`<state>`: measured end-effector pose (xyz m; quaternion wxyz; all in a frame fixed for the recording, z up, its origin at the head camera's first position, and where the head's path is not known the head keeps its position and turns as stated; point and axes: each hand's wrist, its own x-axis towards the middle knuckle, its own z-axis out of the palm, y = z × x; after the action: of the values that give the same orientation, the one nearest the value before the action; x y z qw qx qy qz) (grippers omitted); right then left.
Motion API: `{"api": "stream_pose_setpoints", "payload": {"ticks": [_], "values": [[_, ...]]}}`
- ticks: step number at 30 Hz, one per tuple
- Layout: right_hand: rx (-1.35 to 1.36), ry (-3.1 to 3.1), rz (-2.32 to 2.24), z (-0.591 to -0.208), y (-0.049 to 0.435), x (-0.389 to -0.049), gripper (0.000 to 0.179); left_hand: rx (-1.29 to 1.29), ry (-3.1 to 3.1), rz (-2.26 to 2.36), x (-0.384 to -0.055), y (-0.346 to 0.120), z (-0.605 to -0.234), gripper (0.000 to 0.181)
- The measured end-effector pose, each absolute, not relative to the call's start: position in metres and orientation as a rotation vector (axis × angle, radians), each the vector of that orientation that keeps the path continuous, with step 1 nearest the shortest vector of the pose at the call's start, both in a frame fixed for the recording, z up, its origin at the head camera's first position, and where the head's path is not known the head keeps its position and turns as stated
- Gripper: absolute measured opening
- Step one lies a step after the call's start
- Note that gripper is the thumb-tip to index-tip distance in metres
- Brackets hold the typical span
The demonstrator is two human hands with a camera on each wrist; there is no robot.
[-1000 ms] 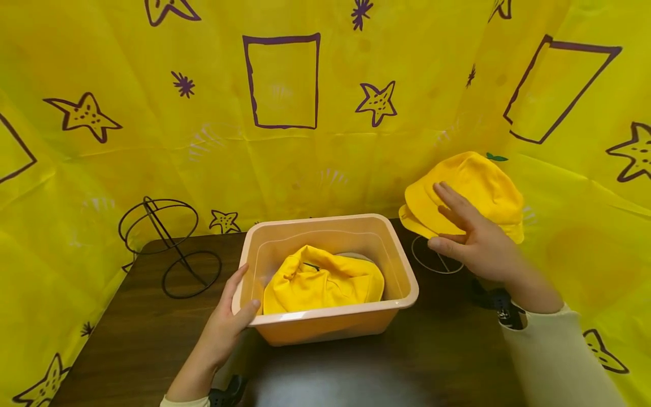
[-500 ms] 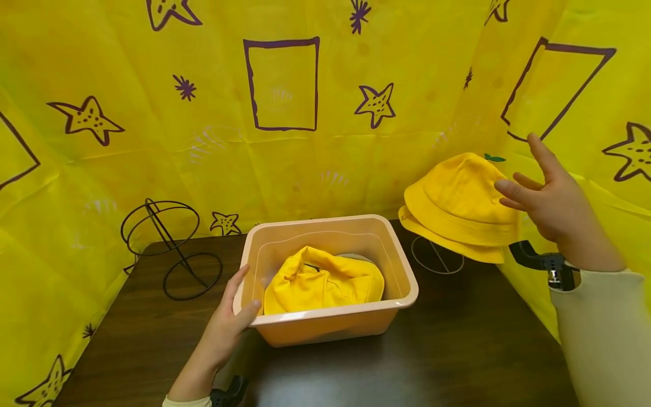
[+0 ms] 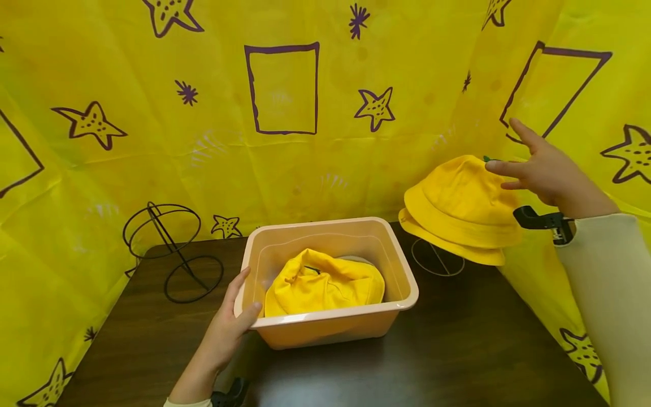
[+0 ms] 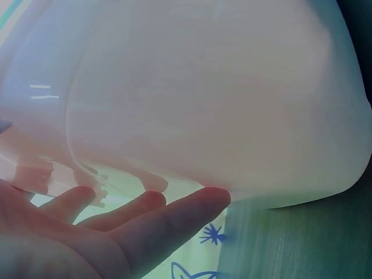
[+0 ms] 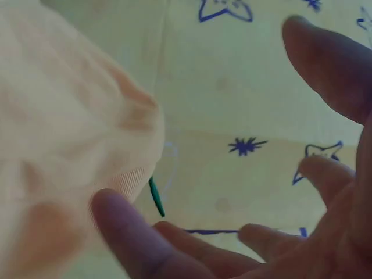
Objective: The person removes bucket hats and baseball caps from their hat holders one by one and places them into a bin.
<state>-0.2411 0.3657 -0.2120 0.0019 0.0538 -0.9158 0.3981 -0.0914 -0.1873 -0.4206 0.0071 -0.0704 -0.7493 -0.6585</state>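
In the head view my left hand (image 3: 229,316) holds the left rim of a peach plastic tub (image 3: 325,333), thumb over the inside edge. The left wrist view shows its fingers (image 4: 174,226) against the tub's outer wall. A crumpled yellow hat (image 3: 325,285) lies in the tub, partly covering something pale behind it. Stacked yellow bucket hats (image 3: 458,198) with a green leaf on top sit tilted on a wire stand (image 3: 437,259) at the right. Beside the hats' upper right, my right hand (image 3: 554,172) is raised with spread fingers and holds nothing; contact with the cloth is unclear.
A black wire hat stand (image 3: 175,254) made of rings stands at the back left of the dark wooden table (image 3: 137,345). Yellow sheeting (image 3: 335,152) with purple drawings closes in the back and both sides.
My right hand has moved right from in front of the stacked hats, then up beside their top. The hats, tub and left hand have stayed put.
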Motion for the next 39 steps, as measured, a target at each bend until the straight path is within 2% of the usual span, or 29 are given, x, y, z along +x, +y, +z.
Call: {"api": "stream_pose_setpoints", "payload": {"ticks": [13, 20, 27, 35, 39], "values": [[0.244, -3.167, 1.16, -0.207, 0.363, -0.282, 0.106, -0.224, -2.329, -2.082, -0.092, -0.187, -0.42, 0.07], [0.31, -3.25, 0.949, -0.211, 0.351, -0.295, 0.104, -0.217, -2.342, -2.065, -0.092, -0.189, -0.422, 0.071], [0.318, -3.28, 0.888, -0.221, 0.343, -0.303, 0.085, -0.19, -2.349, -2.073, -0.092, -0.189, -0.424, 0.072], [0.467, -3.226, 0.489, -0.23, 0.344, -0.307, 0.053, -0.196, -2.336, -2.083, -0.092, -0.189, -0.426, 0.072], [0.415, -3.183, 0.629, -0.231, 0.348, -0.307, 0.043, -0.205, -2.331, -2.078, -0.092, -0.189, -0.426, 0.072]]}}
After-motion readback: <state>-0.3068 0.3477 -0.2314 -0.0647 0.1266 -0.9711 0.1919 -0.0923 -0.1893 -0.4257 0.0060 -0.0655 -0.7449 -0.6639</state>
